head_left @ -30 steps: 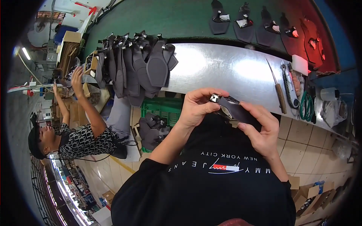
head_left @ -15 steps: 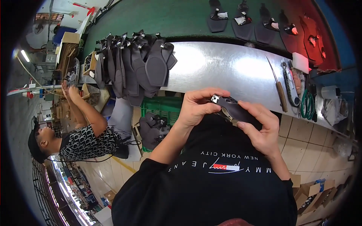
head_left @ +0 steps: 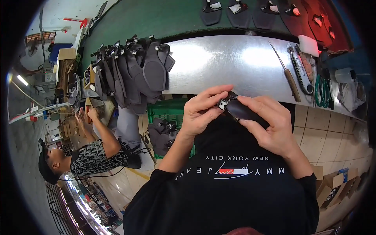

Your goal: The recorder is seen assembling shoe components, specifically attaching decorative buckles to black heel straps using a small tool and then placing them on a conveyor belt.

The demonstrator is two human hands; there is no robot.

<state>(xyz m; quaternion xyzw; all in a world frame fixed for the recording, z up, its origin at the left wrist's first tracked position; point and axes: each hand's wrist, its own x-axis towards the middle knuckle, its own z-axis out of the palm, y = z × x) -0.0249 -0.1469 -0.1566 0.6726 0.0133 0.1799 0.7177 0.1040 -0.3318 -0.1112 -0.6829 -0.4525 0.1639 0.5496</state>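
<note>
Over the front edge of the bench, both my hands grip a dark sandal insole with a thong strap [head_left: 246,111]. My left hand [head_left: 199,113] pinches the strap end, beside a small shiny metal ornament [head_left: 223,104]. The fingers of my right hand [head_left: 272,123] are closed around the insole's body, with fingertips near the ornament. Part of the insole is hidden behind my fingers. To the left, a heap of similar dark strapped insoles [head_left: 156,74] lies overlapping on the bench.
The steel bench [head_left: 223,62] holds a wooden-handled awl [head_left: 290,82], a utility knife [head_left: 300,74] and green-handled scissors [head_left: 322,90]. Beyond, a green belt [head_left: 172,19] carries several insoles, some under red light. A green crate [head_left: 166,109] stands below. A co-worker [head_left: 94,156] is at left.
My right fingers have moved along the insole toward the strap end, and the insole has turned slightly. The view has shifted a little. The co-worker's hands have lowered.
</note>
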